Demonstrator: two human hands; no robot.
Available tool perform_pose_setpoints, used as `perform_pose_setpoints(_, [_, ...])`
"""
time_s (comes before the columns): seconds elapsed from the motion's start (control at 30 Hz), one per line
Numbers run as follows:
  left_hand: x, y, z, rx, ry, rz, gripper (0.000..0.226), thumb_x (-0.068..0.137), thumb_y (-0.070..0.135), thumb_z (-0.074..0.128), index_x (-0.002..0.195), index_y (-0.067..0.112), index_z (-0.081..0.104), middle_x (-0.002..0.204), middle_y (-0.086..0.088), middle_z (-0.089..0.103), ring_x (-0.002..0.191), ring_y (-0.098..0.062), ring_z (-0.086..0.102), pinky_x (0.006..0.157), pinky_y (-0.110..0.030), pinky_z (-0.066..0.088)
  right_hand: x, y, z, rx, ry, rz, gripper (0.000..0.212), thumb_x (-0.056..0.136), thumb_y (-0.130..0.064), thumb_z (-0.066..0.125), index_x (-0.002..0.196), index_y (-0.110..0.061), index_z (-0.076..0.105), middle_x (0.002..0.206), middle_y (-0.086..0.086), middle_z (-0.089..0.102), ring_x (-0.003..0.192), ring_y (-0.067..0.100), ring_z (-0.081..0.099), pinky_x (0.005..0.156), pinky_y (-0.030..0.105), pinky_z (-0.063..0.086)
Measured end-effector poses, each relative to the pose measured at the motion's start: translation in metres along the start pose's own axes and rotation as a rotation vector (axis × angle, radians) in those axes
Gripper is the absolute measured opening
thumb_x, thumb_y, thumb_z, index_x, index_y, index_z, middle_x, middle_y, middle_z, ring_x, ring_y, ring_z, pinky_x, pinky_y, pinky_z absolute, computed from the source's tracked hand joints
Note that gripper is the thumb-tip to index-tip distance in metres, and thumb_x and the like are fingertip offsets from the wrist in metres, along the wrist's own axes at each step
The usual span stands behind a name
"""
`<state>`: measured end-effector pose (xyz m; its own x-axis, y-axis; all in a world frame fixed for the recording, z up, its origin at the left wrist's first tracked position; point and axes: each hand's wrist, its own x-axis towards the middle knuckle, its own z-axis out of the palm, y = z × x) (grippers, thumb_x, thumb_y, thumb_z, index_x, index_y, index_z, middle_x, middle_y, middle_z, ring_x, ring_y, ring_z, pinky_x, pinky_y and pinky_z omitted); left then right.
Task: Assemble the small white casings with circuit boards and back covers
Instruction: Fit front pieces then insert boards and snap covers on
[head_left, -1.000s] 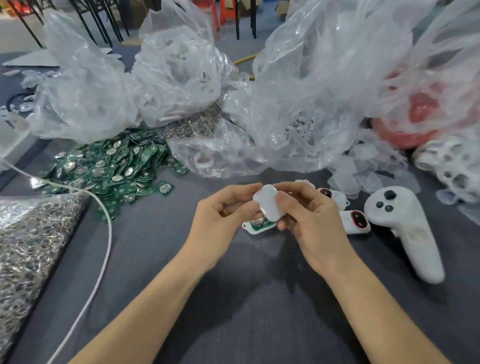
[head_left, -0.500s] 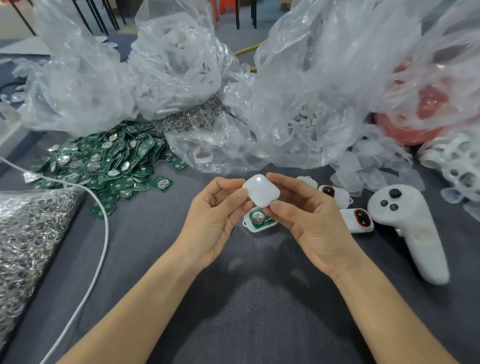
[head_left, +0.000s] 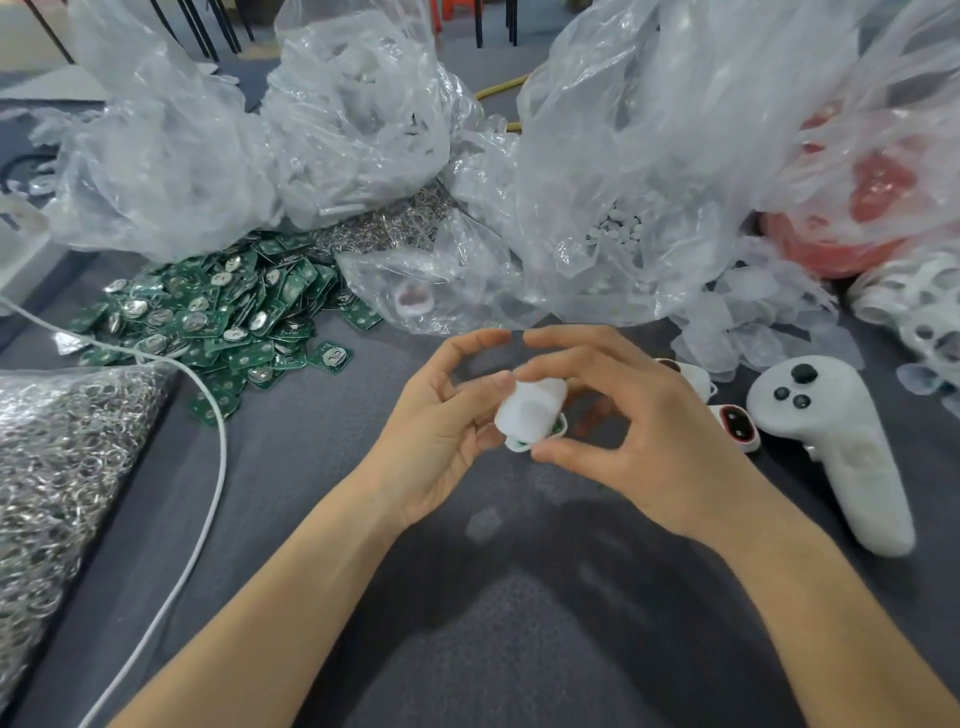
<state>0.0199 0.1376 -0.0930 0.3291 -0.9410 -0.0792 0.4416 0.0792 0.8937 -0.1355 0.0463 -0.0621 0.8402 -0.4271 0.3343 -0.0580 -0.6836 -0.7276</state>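
Note:
A white back cover (head_left: 530, 410), blurred, lies over a small white casing with a green circuit board (head_left: 521, 443) whose edge shows beneath it. My left hand (head_left: 441, 436) pinches the cover's left end between thumb and fingers. My right hand (head_left: 644, 431) curls over it from the right, with the thumb at the lower edge and the index finger above. Two casings with red windows (head_left: 737, 423) lie just right of my right hand, partly hidden by it.
A pile of green circuit boards (head_left: 218, 322) lies at the left. A bag of metal rings (head_left: 62, 457) and a white cable (head_left: 208, 415) are nearer. Crumpled clear plastic bags (head_left: 623, 182) fill the back. A white controller (head_left: 831, 447) lies at the right.
Both hands have lowered the white cover from above the open casing down onto it, so the board is now mostly covered. My right fingers have curled further over it.

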Motion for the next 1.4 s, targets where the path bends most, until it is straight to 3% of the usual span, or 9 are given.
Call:
perform_pose_setpoints(0.1, [-0.004,0.002,0.002,0.117,-0.110,-0.019,0.043,0.086,0.005,0.061,0.125,0.020,0.050,0.086,-0.007,0.071,0.070,-0.017,0.064,0.058,-0.025,0.052,0.000,-0.006,0.003,-0.131,-0.068,0.019,0.043,0.070,-0.020,0.082,0.105,-0.022,0.057,0.122,-0.017,0.055,0.105,-0.002,0.051,0.086,0.016,0.042])
perform_pose_setpoints(0.23, [-0.006,-0.002,0.001,0.273,-0.136,-0.031,0.050,0.081,0.004,0.062,0.125,0.027,0.054,0.090,-0.020,0.063,0.089,-0.035,0.049,0.076,-0.051,0.039,-0.003,-0.011,0.002,-0.205,-0.175,0.054,0.054,0.072,-0.024,0.081,0.119,-0.028,0.056,0.110,-0.020,0.057,0.099,0.006,0.051,0.087,0.022,0.039])
perform_pose_setpoints(0.47, [-0.004,0.002,-0.004,0.431,-0.107,0.025,0.046,0.084,0.015,0.063,0.127,0.027,0.051,0.086,0.001,0.070,0.072,-0.014,0.057,0.070,-0.026,0.046,0.003,-0.002,-0.011,-0.233,-0.156,0.088,0.042,0.071,-0.019,0.081,0.110,-0.023,0.067,0.101,-0.015,0.058,0.091,-0.001,0.053,0.083,0.016,0.041])
perform_pose_setpoints(0.57, [-0.003,0.013,-0.023,0.793,-0.019,0.108,0.060,0.078,0.027,0.076,0.130,0.034,0.046,0.105,0.011,0.066,0.100,-0.010,0.059,0.088,-0.023,0.046,0.008,0.010,-0.015,-0.191,-0.044,0.161,0.041,0.069,-0.019,0.083,0.107,-0.022,0.068,0.101,-0.012,0.059,0.091,0.001,0.055,0.081,0.014,0.044])
perform_pose_setpoints(0.7, [-0.003,0.007,-0.027,1.287,-0.092,0.113,0.090,0.071,0.038,0.081,0.139,0.047,0.023,0.118,0.022,0.054,0.120,-0.010,0.036,0.107,-0.030,0.024,0.017,0.026,-0.001,-0.174,-0.114,0.196,0.041,0.068,-0.024,0.084,0.106,-0.024,0.068,0.098,-0.016,0.056,0.092,-0.003,0.052,0.080,0.007,0.037])
perform_pose_setpoints(0.93, [-0.001,-0.006,-0.024,1.379,-0.094,0.278,0.084,0.078,0.041,0.072,0.143,0.046,0.019,0.114,0.022,0.052,0.120,-0.008,0.035,0.107,-0.031,0.021,0.020,0.038,0.011,-0.138,-0.170,0.188,0.043,0.071,-0.024,0.082,0.110,-0.027,0.066,0.103,-0.013,0.052,0.097,0.003,0.052,0.089,0.017,0.040])
perform_pose_setpoints(1.17, [0.003,-0.005,-0.025,1.298,-0.123,0.254,0.084,0.078,0.034,0.077,0.137,0.049,0.020,0.112,0.027,0.060,0.118,0.001,0.035,0.105,-0.023,0.023,0.016,0.040,0.013,-0.111,-0.157,0.216,0.041,0.068,-0.027,0.084,0.106,-0.028,0.067,0.098,-0.016,0.049,0.089,-0.009,0.045,0.078,0.003,0.032])
perform_pose_setpoints(1.27, [0.003,-0.003,-0.025,1.289,-0.119,0.260,0.076,0.076,0.030,0.079,0.138,0.040,0.037,0.112,0.024,0.063,0.118,0.001,0.039,0.100,-0.008,0.024,0.016,0.041,0.015,-0.100,-0.147,0.249,0.040,0.066,-0.029,0.085,0.101,-0.026,0.067,0.097,-0.014,0.050,0.087,-0.004,0.047,0.077,0.009,0.036])
perform_pose_setpoints(1.4, [0.001,0.000,-0.026,1.228,-0.084,0.241,0.036,0.078,0.027,0.078,0.111,0.028,0.065,0.110,0.019,0.061,0.113,0.002,0.048,0.091,-0.003,0.029,0.015,0.045,0.014,-0.068,-0.161,0.281,0.039,0.065,-0.030,0.085,0.098,-0.032,0.064,0.099,-0.013,0.052,0.093,0.001,0.048,0.081,0.013,0.036])
